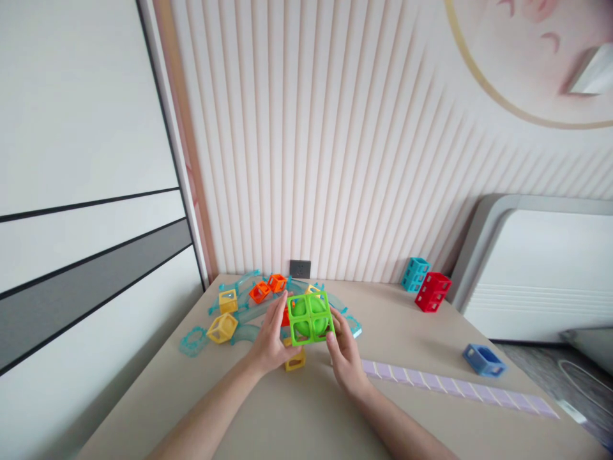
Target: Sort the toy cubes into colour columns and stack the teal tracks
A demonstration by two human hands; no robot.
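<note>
While both hands are up over the middle of the table (268,418), they've got a bright green block (310,317) gripped between them, its windowed face turned to the camera and something round and green showing inside. The left hand (271,342) has its fingers pressed along the block's left side with the thumb low down, and the right hand (345,358) has its fingers wrapped round the right side, thumb at the lower right corner, so neither is loose. Just below the block there's a yellow block (295,361) sitting on the table, partly hidden by the left hand. Toward the back left corner it's a proper jumble: see-through teal track pieces (249,312), two more yellow blocks (225,327) and a couple of orange blocks (277,283), with a lacy teal ring (194,342) nearest the left edge. Over by the back right corner a teal tower (416,275) and a red tower (433,292) stand upright close together, a blue block (484,360) lies near the right edge, and a long lilac strip (454,386) runs from beside the right hand out toward that same edge
</note>
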